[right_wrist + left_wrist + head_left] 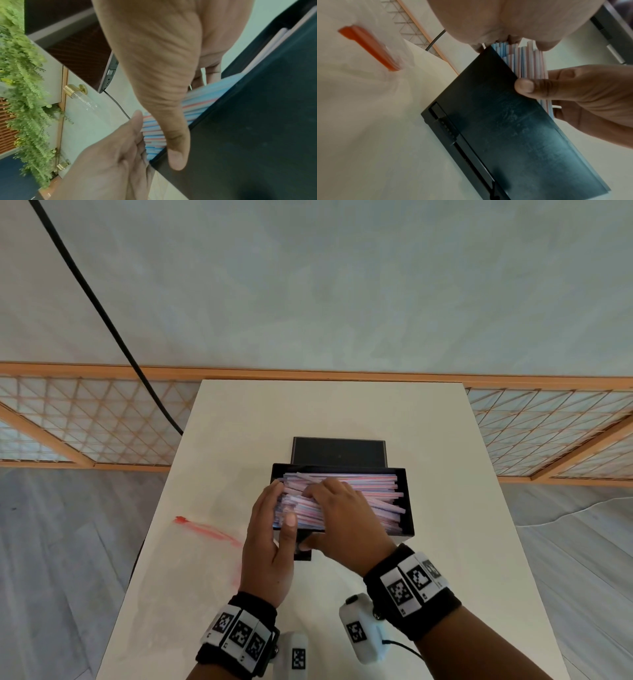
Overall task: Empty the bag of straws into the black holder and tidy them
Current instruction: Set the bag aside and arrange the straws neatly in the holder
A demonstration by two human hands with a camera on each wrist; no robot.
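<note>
Straws (363, 494) lie piled in the black holder (406, 501), where the flat left hand (269, 542) butts their ends and the right hand (342, 518) clasps a bundle, leaving only tidying; the emptied bag (205, 542) lies on the desk (342, 412).

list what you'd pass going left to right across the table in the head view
empty bag with red strip → left hand, flat against the straw ends → right hand, on top of the straws → straws → right wall of the black holder → bare table
</note>
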